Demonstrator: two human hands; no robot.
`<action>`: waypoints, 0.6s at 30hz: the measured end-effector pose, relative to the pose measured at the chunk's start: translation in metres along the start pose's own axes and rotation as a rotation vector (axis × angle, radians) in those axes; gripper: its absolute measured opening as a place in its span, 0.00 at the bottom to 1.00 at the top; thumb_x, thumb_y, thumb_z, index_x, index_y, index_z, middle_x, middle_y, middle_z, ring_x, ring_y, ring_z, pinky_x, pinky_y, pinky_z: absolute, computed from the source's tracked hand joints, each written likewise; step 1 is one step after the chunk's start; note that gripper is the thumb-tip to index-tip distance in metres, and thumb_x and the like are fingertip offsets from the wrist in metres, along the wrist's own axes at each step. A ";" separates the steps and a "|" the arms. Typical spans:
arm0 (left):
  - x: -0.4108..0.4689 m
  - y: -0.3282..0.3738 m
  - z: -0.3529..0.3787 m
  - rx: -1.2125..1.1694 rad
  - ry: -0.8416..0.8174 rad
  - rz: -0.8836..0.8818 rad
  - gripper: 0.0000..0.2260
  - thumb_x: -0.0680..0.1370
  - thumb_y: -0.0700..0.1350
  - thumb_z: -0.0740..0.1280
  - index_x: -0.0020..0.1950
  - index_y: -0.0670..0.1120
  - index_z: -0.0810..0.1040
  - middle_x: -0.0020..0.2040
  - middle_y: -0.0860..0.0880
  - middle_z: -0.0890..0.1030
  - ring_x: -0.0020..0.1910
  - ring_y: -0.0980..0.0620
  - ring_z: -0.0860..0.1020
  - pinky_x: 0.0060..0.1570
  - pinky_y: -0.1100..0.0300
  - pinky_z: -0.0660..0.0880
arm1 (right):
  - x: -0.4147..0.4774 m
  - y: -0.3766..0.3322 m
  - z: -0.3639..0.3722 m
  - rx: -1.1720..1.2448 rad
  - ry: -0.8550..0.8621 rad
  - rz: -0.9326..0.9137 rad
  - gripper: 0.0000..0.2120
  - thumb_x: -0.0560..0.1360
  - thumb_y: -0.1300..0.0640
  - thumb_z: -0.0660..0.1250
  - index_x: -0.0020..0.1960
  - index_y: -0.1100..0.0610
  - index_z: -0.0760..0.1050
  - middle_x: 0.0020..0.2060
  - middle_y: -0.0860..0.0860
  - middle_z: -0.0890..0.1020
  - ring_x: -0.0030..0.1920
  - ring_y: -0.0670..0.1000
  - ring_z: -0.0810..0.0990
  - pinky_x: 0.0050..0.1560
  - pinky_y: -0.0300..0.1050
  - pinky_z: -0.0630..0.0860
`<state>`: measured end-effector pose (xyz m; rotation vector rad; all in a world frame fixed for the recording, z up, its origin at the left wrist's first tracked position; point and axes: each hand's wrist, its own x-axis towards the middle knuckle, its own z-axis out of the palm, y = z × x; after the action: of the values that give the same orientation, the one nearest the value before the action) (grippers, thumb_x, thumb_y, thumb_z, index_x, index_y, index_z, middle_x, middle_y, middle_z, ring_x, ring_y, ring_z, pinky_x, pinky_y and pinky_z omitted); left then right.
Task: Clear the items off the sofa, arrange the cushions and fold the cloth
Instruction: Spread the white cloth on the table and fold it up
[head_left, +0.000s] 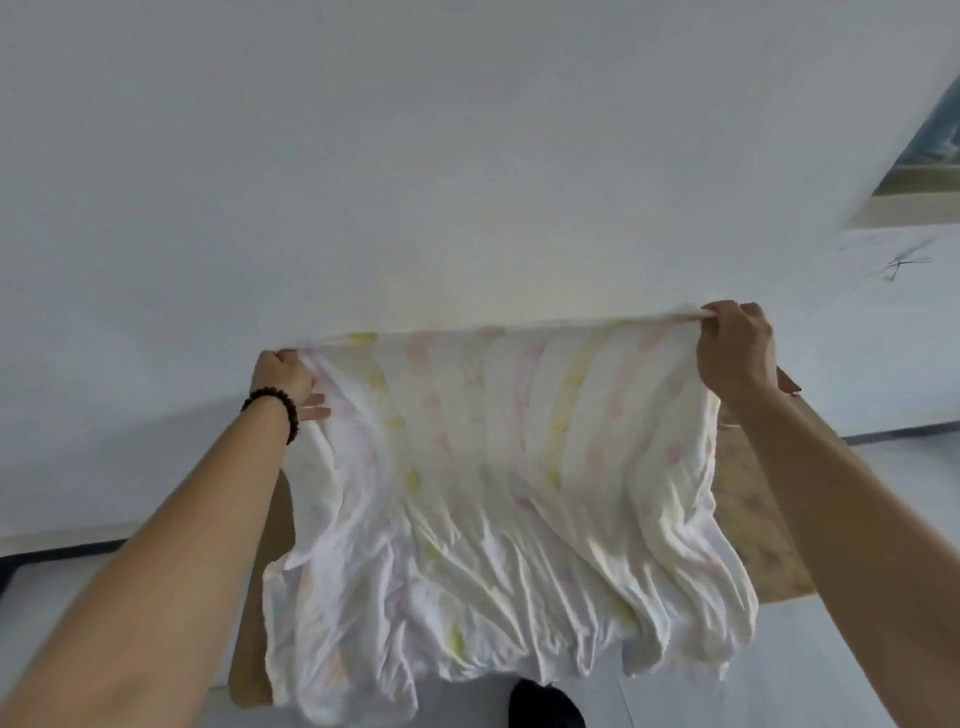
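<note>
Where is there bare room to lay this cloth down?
Bare tan surface shows right of the cloth, below the right hand, plus a strip below the left hand. Pale floor at lower right, between that surface and the dark shoe, is free. The middle is hidden behind the cloth.

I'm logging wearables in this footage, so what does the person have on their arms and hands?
The left forearm and right forearm are bare, with no sleeves in view, and neither hand is gloved. The left hand has a bracelet of dark, round beads at its wrist. The right hand shows no ring, watch or band in this view.
</note>
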<state>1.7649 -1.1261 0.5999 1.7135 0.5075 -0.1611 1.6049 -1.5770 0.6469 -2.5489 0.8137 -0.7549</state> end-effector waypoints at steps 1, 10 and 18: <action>0.008 -0.005 0.007 -0.066 0.020 -0.050 0.15 0.84 0.45 0.53 0.69 0.43 0.67 0.61 0.38 0.74 0.53 0.38 0.79 0.41 0.44 0.80 | 0.007 -0.002 0.014 0.023 -0.022 0.067 0.16 0.81 0.60 0.55 0.63 0.63 0.76 0.59 0.66 0.74 0.57 0.67 0.75 0.59 0.55 0.71; 0.097 0.072 0.055 -0.133 0.258 0.237 0.05 0.82 0.42 0.48 0.58 0.46 0.56 0.63 0.45 0.66 0.58 0.48 0.69 0.60 0.46 0.74 | 0.149 -0.038 0.106 0.385 -0.147 0.370 0.21 0.78 0.46 0.50 0.54 0.60 0.72 0.49 0.64 0.80 0.48 0.66 0.81 0.51 0.61 0.79; 0.153 0.197 0.060 -0.030 0.341 0.570 0.12 0.77 0.50 0.50 0.59 0.52 0.55 0.52 0.50 0.72 0.47 0.50 0.73 0.50 0.50 0.75 | 0.283 -0.105 0.089 0.644 0.074 0.215 0.12 0.82 0.46 0.48 0.46 0.52 0.63 0.40 0.49 0.70 0.44 0.52 0.71 0.42 0.51 0.69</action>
<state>1.9943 -1.1709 0.7062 1.7973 0.2458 0.5518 1.8969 -1.6550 0.7333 -1.8440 0.7064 -0.8723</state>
